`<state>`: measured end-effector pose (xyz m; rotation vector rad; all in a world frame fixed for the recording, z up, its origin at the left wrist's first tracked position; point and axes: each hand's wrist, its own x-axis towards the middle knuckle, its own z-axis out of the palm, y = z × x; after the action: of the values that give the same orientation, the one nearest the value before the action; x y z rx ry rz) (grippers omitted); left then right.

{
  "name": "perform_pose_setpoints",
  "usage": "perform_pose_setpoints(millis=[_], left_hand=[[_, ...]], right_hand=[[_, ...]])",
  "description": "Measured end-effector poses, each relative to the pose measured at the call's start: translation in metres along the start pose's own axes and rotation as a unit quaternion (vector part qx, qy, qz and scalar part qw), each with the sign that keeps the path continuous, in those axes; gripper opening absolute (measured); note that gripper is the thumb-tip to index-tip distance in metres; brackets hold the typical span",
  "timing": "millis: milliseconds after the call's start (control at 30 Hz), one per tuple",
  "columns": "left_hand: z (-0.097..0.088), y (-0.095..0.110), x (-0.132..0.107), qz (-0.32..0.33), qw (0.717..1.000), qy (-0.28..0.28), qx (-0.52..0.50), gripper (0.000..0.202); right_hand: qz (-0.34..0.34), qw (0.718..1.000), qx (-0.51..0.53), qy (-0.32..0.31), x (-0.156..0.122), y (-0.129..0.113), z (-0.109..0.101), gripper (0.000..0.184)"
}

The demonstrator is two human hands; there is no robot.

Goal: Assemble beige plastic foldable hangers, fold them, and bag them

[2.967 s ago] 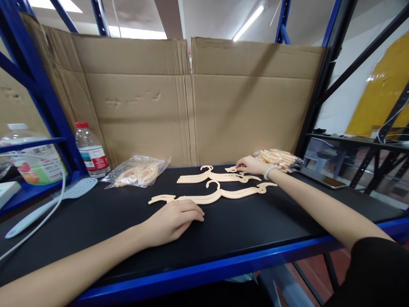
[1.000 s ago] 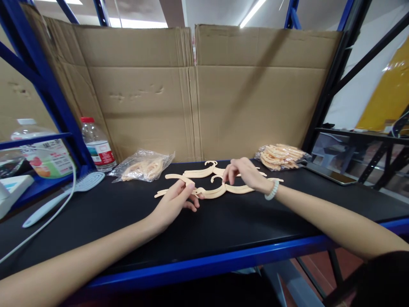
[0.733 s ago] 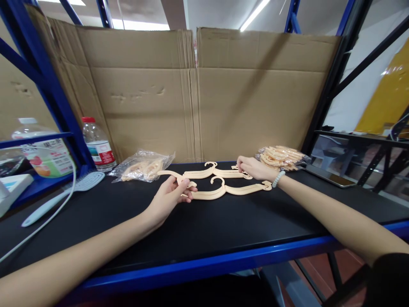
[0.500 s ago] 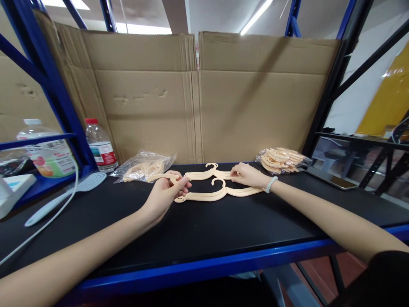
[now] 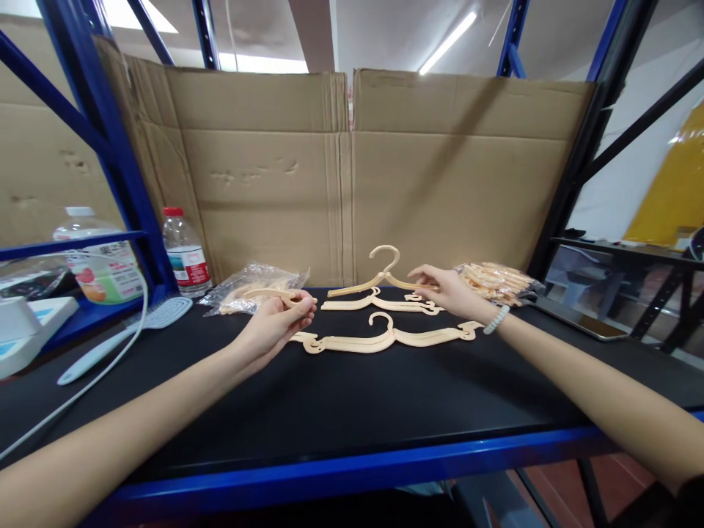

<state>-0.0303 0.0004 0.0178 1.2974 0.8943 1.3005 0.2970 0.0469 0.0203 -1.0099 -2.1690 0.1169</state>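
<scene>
At the left, curved pieces are being enclosed in a crinkled clear plastic bag point(image 5: 250, 273). In front of it, a slim cream plastic arm point(image 5: 269, 293) is being pinched by its right end between the thumb and curled fingers of the left hand point(image 5: 276, 323); its free tip is best being angled clear of the film. On the matte black tabletop point(image 5: 330, 411), a cream plastic front hanger point(image 5: 392, 335) is lying nearest the person, with a matching rear hanger point(image 5: 360, 302) lying behind. Above that, a cream hooked raised hanger point(image 5: 383, 276) is being gripped by its right arm in the narrow pinch of the right hand point(image 5: 448, 290). Being supported at one end only, it is probably needing a firm, level hold against twisting. Beyond, more pieces are being contained in a clear, tightly filled bag point(image 5: 498, 283).
</scene>
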Motion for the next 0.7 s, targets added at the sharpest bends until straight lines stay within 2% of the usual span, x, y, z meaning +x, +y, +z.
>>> perform_pose_setpoints(millis=[67, 167, 300, 367, 700], left_hand=[[-0.002, -0.002, 0.0, -0.014, 1.0, -0.003, -0.003, 0.021], [-0.006, -0.009, 0.0, -0.037, 0.998, -0.045, -0.031, 0.022], [-0.007, -0.017, -0.003, -0.085, 0.985, -0.13, -0.08, 0.022], [-0.005, -0.017, -0.005, -0.099, 0.979, -0.153, -0.091, 0.023], [0.002, -0.015, -0.009, -0.114, 0.968, -0.185, -0.129, 0.027]], right_hand=[[-0.012, 0.999, 0.021, -0.024, -0.008, -0.002, -0.006, 0.025], [-0.014, 0.999, 0.021, -0.047, -0.024, -0.006, -0.009, 0.022], [-0.006, 1.0, 0.015, -0.021, -0.042, -0.01, -0.004, 0.021], [-0.008, 1.0, 0.014, -0.015, -0.045, -0.012, -0.001, 0.021], [-0.032, 0.999, -0.002, -0.001, -0.049, -0.018, 0.004, 0.017]])
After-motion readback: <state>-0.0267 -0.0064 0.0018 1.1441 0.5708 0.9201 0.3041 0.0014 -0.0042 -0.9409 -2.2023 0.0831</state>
